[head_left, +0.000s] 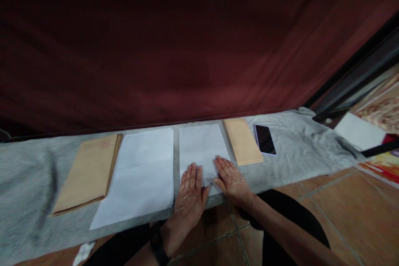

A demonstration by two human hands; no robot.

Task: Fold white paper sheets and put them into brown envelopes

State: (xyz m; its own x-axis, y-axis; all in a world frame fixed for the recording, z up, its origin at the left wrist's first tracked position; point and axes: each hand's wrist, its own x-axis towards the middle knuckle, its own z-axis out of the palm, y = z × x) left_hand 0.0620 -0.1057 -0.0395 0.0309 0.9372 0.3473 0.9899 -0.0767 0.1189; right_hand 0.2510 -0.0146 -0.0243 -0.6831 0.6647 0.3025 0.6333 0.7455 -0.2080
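Note:
My left hand point(190, 193) and my right hand point(230, 178) both lie flat, fingers stretched out, on the near end of a white sheet of paper point(201, 145) spread on a grey cloth point(296, 149). Neither hand holds anything. To the left of that sheet lies a larger stack of white paper point(140, 170), and beyond it a stack of brown envelopes point(89, 170). A single brown envelope point(242, 140) lies just right of my right hand.
A black phone point(264, 139) rests on the cloth right of the brown envelope. A dark red curtain point(174, 50) hangs behind. Tiled floor point(343, 199) lies in front, with white paper point(358, 131) and colourful items at the far right. My knees sit below the cloth's edge.

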